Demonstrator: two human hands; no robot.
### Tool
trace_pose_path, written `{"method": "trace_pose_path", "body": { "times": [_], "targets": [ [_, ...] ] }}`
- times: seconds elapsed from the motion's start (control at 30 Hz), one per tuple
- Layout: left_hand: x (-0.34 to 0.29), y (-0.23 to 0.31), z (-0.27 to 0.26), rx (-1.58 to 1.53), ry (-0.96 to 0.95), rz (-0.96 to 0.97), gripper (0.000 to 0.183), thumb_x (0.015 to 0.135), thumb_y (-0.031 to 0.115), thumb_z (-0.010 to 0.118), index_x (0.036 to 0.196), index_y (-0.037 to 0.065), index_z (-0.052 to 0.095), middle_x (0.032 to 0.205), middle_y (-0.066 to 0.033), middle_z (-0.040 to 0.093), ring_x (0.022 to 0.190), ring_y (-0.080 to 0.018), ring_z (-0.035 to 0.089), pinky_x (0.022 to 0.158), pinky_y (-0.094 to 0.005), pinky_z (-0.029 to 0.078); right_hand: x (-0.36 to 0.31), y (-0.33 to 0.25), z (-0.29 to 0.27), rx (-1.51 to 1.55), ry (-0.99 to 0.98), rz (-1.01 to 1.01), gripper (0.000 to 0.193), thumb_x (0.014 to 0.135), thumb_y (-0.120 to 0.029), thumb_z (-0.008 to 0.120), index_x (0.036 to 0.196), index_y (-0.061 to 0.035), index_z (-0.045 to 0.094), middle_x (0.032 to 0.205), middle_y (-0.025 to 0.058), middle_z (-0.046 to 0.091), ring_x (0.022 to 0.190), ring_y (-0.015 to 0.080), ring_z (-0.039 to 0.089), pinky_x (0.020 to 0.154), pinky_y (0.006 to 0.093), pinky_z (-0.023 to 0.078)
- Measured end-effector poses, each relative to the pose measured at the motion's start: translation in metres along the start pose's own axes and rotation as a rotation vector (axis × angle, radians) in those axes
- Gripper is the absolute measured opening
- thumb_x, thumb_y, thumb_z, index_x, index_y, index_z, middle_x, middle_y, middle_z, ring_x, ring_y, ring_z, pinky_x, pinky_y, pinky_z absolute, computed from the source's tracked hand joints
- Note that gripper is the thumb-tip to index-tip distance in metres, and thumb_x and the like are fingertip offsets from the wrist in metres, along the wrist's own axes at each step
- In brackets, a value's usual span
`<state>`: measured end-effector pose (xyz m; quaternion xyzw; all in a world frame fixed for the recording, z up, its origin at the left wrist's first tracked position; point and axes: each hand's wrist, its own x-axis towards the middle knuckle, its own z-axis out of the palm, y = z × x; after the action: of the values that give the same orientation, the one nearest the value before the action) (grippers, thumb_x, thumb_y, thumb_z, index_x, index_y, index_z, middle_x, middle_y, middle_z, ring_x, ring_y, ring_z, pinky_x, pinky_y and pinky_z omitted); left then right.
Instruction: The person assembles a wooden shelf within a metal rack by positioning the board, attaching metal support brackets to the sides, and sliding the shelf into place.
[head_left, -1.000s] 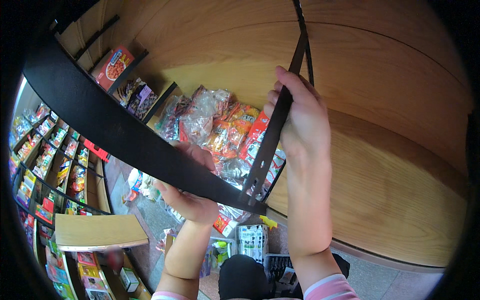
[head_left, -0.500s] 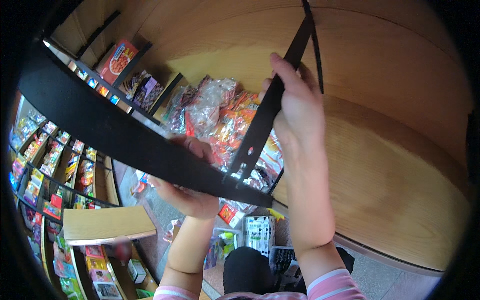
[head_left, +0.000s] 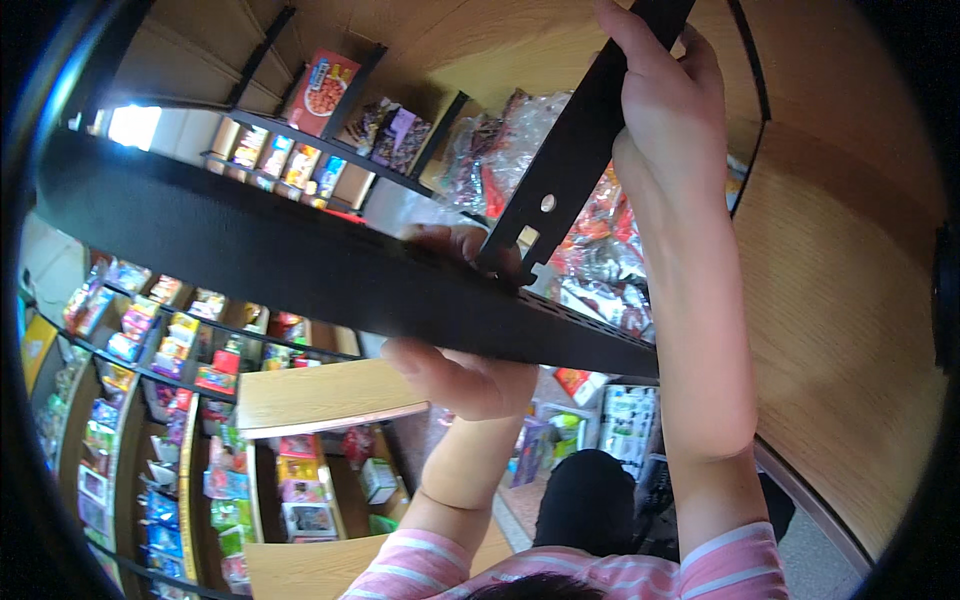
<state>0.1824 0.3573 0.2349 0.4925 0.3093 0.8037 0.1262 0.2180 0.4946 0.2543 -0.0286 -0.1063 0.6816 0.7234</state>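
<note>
My left hand wraps around a long black metal upright with a row of slots along its narrow side. Higher up on the right, my right hand grips a flat black shelf bracket that slants down to the left. The bracket's lower end has a round hole, a square hole and a hooked tip. This tip lies against or just beside the slotted side of the upright; I cannot tell whether it is hooked in. Part of my left fingers is hidden behind the upright.
Clear-bagged snacks lie in a heap beyond the bracket. A red box stands on a far shelf. Curved shelves of colourful packets fill the left, beside a wooden board. A wooden panel rises at right.
My view has swung left, so the shelves and wooden board sit further right. Both hands still hold the upright and bracket, and the bracket's hooked end now shows plainly.
</note>
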Motion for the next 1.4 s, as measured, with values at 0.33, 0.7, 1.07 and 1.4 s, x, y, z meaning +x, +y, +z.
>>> {"method": "trace_pose_path", "body": {
  "times": [0.33, 0.7, 1.07, 1.4],
  "targets": [
    [0.003, 0.000, 0.003, 0.245, -0.042, 0.014, 0.065, 0.077, 0.062, 0.031, 0.107, 0.005, 0.043, 0.085, -0.0067, 0.048, 0.074, -0.0140, 0.049, 0.070, -0.0297, 0.046, -0.006, -0.015, -0.003, -0.099, -0.058, -0.029, 0.039, 0.080, -0.015, 0.055, 0.107, 0.0038, 0.034, 0.087, 0.0107, 0.053, 0.077, 0.0129, 0.051, 0.067, 0.0231, 0.041],
    [0.003, -0.005, 0.008, 0.174, 0.036, 0.066, 0.058, 0.078, 0.057, 0.038, 0.109, 0.008, 0.043, 0.097, -0.0067, 0.049, 0.076, -0.0170, 0.050, 0.067, -0.0298, 0.045, -0.001, -0.011, -0.006, -0.090, -0.107, -0.157, 0.042, 0.081, -0.017, 0.053, 0.107, 0.0064, 0.028, 0.085, 0.0130, 0.049, 0.072, 0.0146, 0.050, 0.066, 0.0232, 0.042],
    [0.005, -0.004, 0.010, 0.307, 0.051, 0.124, 0.057, 0.078, 0.056, 0.035, 0.106, 0.007, 0.043, 0.096, -0.0068, 0.050, 0.075, -0.0166, 0.051, 0.063, -0.0258, 0.040, -0.003, 0.004, -0.005, -0.099, -0.135, -0.213, 0.044, 0.082, -0.015, 0.051, 0.110, 0.0050, 0.023, 0.088, 0.0151, 0.047, 0.078, 0.0164, 0.050, 0.069, 0.0248, 0.042],
    [0.000, 0.001, 0.001, 0.434, 0.122, 0.121, 0.060, 0.080, 0.056, 0.033, 0.109, 0.004, 0.042, 0.093, -0.0071, 0.052, 0.085, -0.0190, 0.052, 0.064, -0.0273, 0.045, -0.007, 0.010, -0.015, -0.349, 0.012, -0.200, 0.061, 0.073, -0.021, 0.065, 0.115, -0.0013, 0.026, 0.085, 0.0099, 0.055, 0.080, 0.0144, 0.054, 0.070, 0.0241, 0.042]
  ]
}}
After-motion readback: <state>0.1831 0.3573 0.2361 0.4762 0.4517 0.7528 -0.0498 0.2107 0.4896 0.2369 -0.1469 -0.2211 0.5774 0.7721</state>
